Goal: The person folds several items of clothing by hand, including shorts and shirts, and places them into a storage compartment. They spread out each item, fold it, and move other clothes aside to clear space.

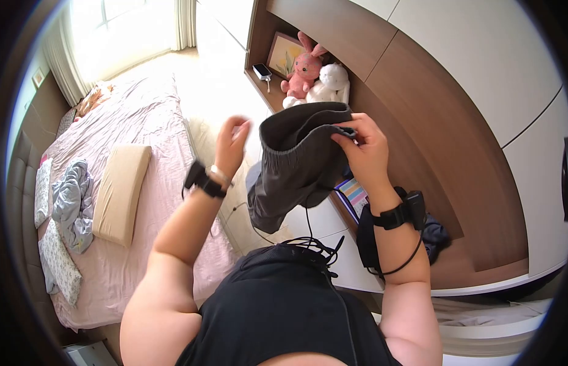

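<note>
A pair of dark grey elastic-waist pants (302, 158) hangs in front of me, its waistband gaping towards the top. My right hand (364, 146) pinches the right end of that waistband between thumb and fingers. To the left of the garment, my left hand (234, 145) is raised and slightly blurred. Its fingers are loosely bent and apart, with nothing in them, and it does not touch the fabric. The lower part of the pants bunches and folds downwards, so the legs are partly hidden.
On the left stands a bed (204, 268) with a beige pillow (122, 195) and a crumpled grey-blue cloth (73, 201). A wooden shelf niche (412, 177) on the right holds a pink plush rabbit (304, 70), a white plush toy (331, 85) and a phone-like device (261, 72).
</note>
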`<state>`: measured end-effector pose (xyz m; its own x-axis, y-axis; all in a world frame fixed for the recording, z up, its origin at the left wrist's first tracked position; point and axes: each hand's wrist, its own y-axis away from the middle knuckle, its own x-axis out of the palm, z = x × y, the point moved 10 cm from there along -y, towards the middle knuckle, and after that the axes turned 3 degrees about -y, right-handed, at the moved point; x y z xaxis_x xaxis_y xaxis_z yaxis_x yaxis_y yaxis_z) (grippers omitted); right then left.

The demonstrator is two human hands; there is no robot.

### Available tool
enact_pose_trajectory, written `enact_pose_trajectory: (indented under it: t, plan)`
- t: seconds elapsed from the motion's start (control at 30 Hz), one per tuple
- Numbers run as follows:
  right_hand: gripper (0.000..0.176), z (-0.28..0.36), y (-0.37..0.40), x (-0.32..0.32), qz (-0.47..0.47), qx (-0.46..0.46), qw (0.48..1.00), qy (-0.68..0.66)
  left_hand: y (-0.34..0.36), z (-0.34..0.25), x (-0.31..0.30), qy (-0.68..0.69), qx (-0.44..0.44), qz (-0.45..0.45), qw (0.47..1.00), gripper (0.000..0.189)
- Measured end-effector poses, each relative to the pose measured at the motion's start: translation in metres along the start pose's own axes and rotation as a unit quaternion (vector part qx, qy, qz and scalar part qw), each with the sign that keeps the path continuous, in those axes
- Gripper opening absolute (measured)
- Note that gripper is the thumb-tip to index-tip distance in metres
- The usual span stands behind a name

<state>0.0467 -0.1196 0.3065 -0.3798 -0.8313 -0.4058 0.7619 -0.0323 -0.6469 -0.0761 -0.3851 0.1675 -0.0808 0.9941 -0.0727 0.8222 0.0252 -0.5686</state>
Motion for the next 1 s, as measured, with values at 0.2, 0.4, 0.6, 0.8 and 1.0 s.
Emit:
enact_pose_trajectory:
  t: [0.2, 0.4, 0.6, 0.8, 1.0]
  plan:
    - [0.023, 0.027, 0.027, -0.037, -0.122, -0.048, 0.991, -0.017, 0.260, 0.232, 0.046, 0.162, -0.604, 0.137, 0.768, 0.068]
    - [0.028, 0.054, 0.052, -0.073, -0.145, -0.068, 0.987, -0.030, 0.219, 0.202, 0.127, 0.228, -0.407, 0.177, 0.866, 0.066]
    - [0.026, 0.041, 0.090, -0.108, -0.206, -0.038, 0.977, -0.048, 0.220, 0.177, 0.196, 0.343, -0.431, 0.351, 0.758, 0.062]
    - [0.027, 0.011, 0.124, -0.130, -0.195, 0.029, 0.980, -0.037, 0.172, 0.051, 0.173, 0.607, -0.367, 0.369, 0.600, 0.099]
    - [0.027, 0.000, 0.156, -0.166, -0.248, 0.068, 0.966, -0.022, 0.118, 0.051, 0.126, 0.333, -0.145, 0.458, 0.811, 0.103]
